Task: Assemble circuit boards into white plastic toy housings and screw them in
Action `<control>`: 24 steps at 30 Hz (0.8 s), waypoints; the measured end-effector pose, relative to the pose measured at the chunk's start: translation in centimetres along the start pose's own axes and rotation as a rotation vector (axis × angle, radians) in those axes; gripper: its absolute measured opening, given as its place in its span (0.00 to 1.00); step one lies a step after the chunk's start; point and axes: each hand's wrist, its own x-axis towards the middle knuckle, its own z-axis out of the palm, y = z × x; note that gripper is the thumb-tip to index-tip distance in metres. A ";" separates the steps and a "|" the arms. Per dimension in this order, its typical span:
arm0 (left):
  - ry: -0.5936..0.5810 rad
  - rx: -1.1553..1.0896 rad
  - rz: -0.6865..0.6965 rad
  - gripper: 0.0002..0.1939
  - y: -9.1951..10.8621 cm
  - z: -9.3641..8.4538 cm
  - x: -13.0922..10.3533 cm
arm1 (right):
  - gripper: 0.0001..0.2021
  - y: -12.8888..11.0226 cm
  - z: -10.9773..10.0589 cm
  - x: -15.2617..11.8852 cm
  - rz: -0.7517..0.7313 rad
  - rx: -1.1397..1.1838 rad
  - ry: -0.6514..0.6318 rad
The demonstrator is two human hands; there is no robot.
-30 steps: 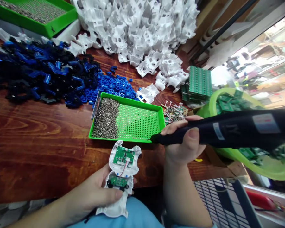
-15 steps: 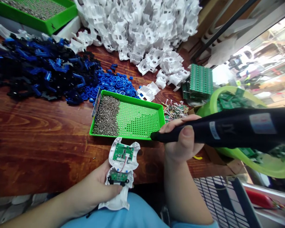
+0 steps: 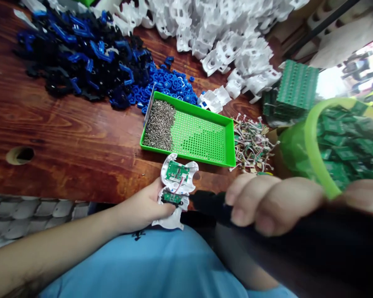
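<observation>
In my left hand (image 3: 146,205) is a white plastic housing (image 3: 170,221), its two parts lying open and joined by thin wires. One green circuit board (image 3: 176,171) sits in the upper part and a smaller board (image 3: 170,197) in the lower, near my thumb. My right hand (image 3: 273,203) is wrapped round a black electric screwdriver (image 3: 211,205), whose body runs blurred to the lower right. The screwdriver's nose points left, close to the housing's right side; I cannot tell whether it touches. Just beyond the housing stands a green perforated tray (image 3: 202,155) with small screws (image 3: 160,126) at its left end.
Behind the tray lie blue plastic parts (image 3: 174,85), black-and-blue parts (image 3: 90,58) and a heap of white shells (image 3: 236,45). Wired boards (image 3: 253,140) lie right of the tray. Farther right are stacked green panels (image 3: 298,85) and a bucket (image 3: 312,140) of boards. The table (image 3: 65,153) has a hole.
The screwdriver's nose has moved from the tray's front corner down to the housing's right side, and my right hand has turned over. The view has shifted; my left hand still holds the housing.
</observation>
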 end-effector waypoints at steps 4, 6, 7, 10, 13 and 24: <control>0.006 0.061 0.049 0.31 0.1 0.0 0.1 | 0.20 0.1 3.3 -0.5 -0.010 0.004 -0.013; -0.007 0.048 0.079 0.31 0.1 0.0 0.1 | 0.21 0.6 4.3 -0.3 -0.011 0.000 0.039; -0.008 0.037 0.088 0.31 0.0 0.0 0.2 | 0.21 0.9 4.4 -0.3 -0.016 -0.001 0.060; 0.000 0.021 0.085 0.31 -0.1 0.0 0.2 | 0.20 2.1 3.8 -0.2 -0.097 0.016 0.055; 0.009 0.016 0.080 0.32 -0.1 0.0 0.2 | 0.19 3.2 2.6 -0.1 -0.157 0.018 -0.114; 0.025 -0.010 0.045 0.34 0.1 0.4 0.2 | 0.18 2.6 2.4 -0.2 -0.057 0.031 -0.236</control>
